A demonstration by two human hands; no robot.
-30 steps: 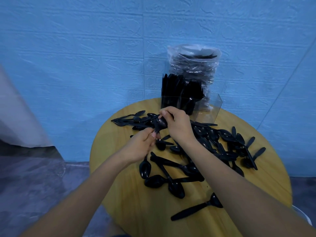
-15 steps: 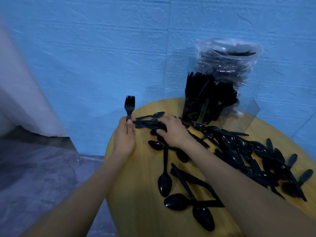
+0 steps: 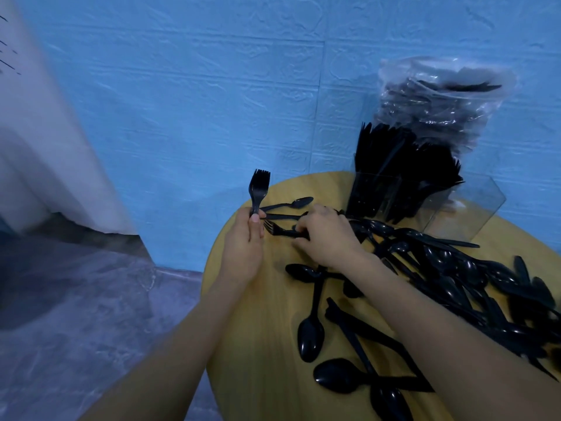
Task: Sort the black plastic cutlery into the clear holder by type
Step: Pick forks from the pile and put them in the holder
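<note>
On the round wooden table [image 3: 243, 344] my left hand [image 3: 243, 247] grips an upright fork [image 3: 258, 189], while my right hand [image 3: 326, 238] pinches a second fork [image 3: 274, 230] lying flat. Loose spoons [image 3: 311, 332] crowd my right forearm; the clear holder [image 3: 473, 205] stands behind, before a bagged cutlery bundle [image 3: 440, 101].

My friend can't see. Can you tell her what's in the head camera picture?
A left hand holds black forks upright while the right hand picks another fork off a round wooden table. Loose black spoons lie scattered there, and a clear holder behind already has cutlery standing in it.
</note>
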